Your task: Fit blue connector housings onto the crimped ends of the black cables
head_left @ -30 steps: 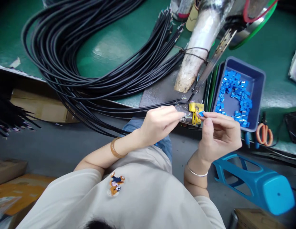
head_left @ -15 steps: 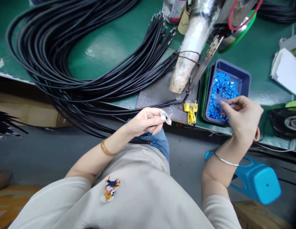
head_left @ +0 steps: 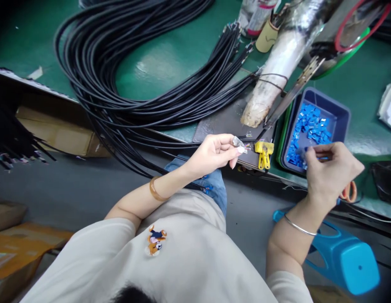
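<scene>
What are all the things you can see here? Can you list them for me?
cables: a big bundle, black, looped over the green bench
connector end: one, clear, pinched in the left hand
small plastic pieces: many, blue, in the tray
tray: one, dark blue, on the bench at right
binder clip: one, yellow, at the bench edge
wrapped pole: one, silvery, slanting down to the bench
stool: one, blue, on the floor at right
cardboard box: one, brown, under the bench
left hand: holds the connector end
right hand: fingers among the blue pieces

Green workbench top (head_left: 170, 50), grey floor (head_left: 72, 189) (cardboard lying about), blue plastic stool (head_left: 347, 256).
</scene>
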Motion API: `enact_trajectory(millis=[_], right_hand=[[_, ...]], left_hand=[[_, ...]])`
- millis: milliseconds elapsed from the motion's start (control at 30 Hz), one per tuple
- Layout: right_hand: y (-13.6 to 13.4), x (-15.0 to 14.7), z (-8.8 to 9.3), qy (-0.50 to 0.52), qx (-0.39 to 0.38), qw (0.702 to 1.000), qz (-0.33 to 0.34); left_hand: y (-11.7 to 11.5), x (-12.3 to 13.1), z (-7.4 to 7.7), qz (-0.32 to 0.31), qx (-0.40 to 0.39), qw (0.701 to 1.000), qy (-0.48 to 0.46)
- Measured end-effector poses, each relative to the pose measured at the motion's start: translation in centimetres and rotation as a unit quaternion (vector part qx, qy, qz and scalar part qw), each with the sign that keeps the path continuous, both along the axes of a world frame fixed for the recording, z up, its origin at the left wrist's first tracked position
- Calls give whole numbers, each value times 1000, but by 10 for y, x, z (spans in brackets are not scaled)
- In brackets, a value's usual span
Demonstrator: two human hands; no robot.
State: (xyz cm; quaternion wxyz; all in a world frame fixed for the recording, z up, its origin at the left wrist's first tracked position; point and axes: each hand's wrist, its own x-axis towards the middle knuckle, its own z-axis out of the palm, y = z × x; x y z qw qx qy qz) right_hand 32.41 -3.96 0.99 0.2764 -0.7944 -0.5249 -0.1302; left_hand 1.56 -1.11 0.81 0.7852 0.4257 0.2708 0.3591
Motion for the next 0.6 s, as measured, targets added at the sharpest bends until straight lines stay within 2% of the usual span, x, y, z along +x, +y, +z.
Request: enact_trajectory(millis=[67, 133, 200, 300, 367, 500, 600], right_hand=[[-7, -18, 1, 29, 105, 994, 21], [-18, -50, 5, 91, 210, 970, 85], [-29, -88, 9, 141, 244, 951, 130], [-40, -136, 9, 180, 216, 941, 189], [-43, -154, 6, 258, 206, 920, 210], [-43, -164, -2, 378, 177, 882, 220], [-45, -166, -4, 382, 176, 881, 216]], left_hand=[[0, -1, 1, -6, 0, 1000, -4], [-1, -1, 2, -10, 0, 1000, -4], [-2, -1, 3, -12, -4, 1000, -3], [-4, 0, 3, -14, -9, 1000, 0], [-5, 1, 2, -15, -6, 1000, 3], [-6, 3, 2, -6, 16, 1000, 12], [-8, 7, 1, 24, 33, 999, 36]])
